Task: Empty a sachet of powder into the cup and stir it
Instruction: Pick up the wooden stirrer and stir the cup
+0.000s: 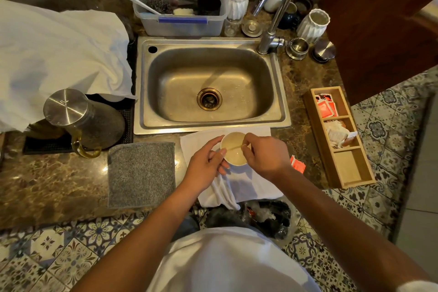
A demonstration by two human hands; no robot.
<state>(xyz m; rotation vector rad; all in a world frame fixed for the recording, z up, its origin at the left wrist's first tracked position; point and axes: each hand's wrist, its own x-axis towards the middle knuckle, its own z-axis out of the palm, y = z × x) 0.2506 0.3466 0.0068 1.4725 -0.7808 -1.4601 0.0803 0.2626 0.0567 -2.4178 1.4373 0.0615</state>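
A white paper cup [234,156] with pale, cloudy liquid stands on a white cloth [251,185] in front of the sink. My left hand [206,161] wraps around the cup's left side. My right hand [263,154] pinches a thin wooden stir stick [233,147], whose lower end dips into the liquid. A torn red sachet [297,164] lies on the counter just right of my right wrist.
A steel sink [208,85] with a tap [277,7] lies behind the cup. A grey cloth [141,174] sits to the left, a metal-lidded jug [78,118] farther left. A wooden organiser [339,135] with red sachets stands right. A bin [270,217] is below the counter edge.
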